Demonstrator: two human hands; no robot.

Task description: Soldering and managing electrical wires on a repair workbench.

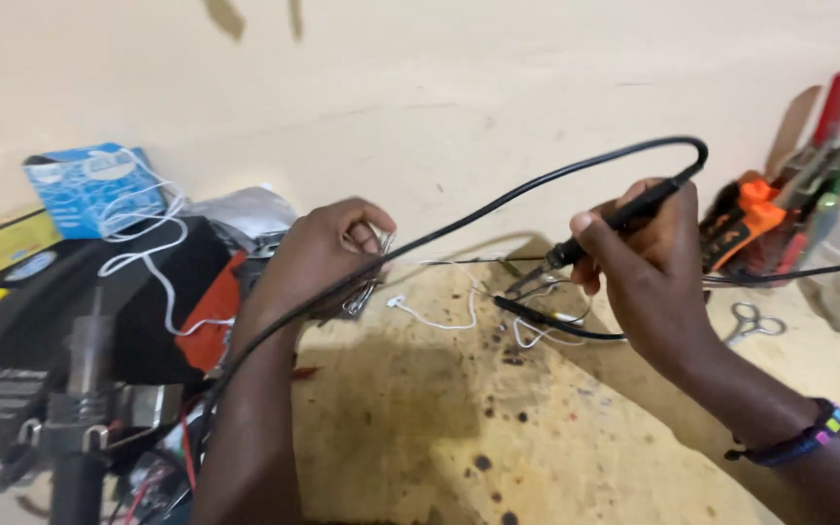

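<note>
My right hand [646,255] grips a black soldering iron [614,222] like a pen, its tip pointing down left toward thin white wires [439,319] on the stained wooden bench [420,418]. The iron's black cord [498,199] loops over from its rear and runs down left across my left forearm. My left hand [328,255] is closed on a small coil of silvery solder wire [369,277], held just above the bench, left of the iron's tip. A black tweezer-like tool [546,321] lies below the tip.
A blue box [94,190] and a white cable sit on dark equipment [70,311] at left. Orange and red-handled tools [770,214] stand at right by the wall, with small scissors [752,321] lying beside them. Tangled wires crowd the lower left corner.
</note>
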